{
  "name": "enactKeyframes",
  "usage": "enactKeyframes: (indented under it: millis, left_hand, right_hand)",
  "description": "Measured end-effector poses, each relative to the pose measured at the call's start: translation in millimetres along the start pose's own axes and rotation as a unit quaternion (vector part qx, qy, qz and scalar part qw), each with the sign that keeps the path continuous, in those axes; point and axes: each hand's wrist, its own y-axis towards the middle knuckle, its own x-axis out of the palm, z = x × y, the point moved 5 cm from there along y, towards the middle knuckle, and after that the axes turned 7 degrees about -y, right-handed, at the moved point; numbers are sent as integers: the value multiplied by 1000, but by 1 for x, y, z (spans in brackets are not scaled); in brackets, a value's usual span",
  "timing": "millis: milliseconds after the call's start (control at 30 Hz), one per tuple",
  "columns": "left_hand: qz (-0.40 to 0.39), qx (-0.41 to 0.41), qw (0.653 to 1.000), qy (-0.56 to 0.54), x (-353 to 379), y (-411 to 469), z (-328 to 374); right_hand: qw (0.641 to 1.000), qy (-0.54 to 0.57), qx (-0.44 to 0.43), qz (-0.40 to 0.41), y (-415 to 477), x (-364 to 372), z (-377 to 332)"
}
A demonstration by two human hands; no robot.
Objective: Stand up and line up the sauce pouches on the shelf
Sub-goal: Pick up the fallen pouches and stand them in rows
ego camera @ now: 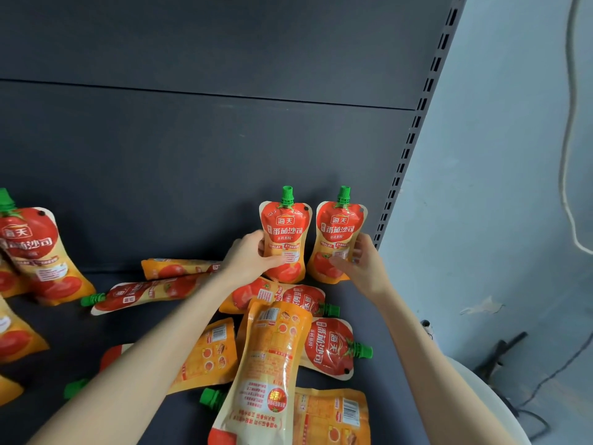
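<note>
Two red-and-orange tomato sauce pouches with green caps stand upright side by side against the dark back panel at the shelf's right end. My left hand (253, 252) grips the left upright pouch (285, 232) at its lower left side. My right hand (359, 261) holds the right upright pouch (340, 232) by its right edge, thumb across the front. In front of them several pouches lie flat in a loose pile (276, 354), some face down, some overlapping. One lying pouch (144, 293) points its cap left.
More upright pouches (35, 248) stand at the far left of the dark shelf (369, 316). The slotted shelf upright (414, 130) rises right beside the right pouch, a pale blue wall (500, 155) with hanging cables beyond it. A white round object (475, 390) sits lower right.
</note>
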Motion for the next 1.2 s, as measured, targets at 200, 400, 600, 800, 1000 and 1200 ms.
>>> enactKeyframes:
  millis: [200, 400, 600, 800, 1000, 1200]
  left_hand:
    - [55, -3, 997, 53, -3, -14, 3]
    - [120, 20, 990, 69, -24, -44, 0]
    - [180, 11, 979, 97, -72, -77, -24]
    - [180, -6, 967, 179, -114, -80, -54]
    - [113, -24, 974, 196, -129, -65, -80]
    - [136, 8, 987, 85, -138, -58, -90]
  right_hand:
    - [1000, -13, -16, 22, -17, -8, -4]
    - [997, -55, -30, 33, -43, -12, -8]
    - [997, -47, -62, -6, -63, 10, -38]
    - [985, -73, -140, -71, -67, 64, -90]
    - [965, -178, -159, -112, -50, 121, -122]
    - [949, -261, -122, -129, -33, 158, -123]
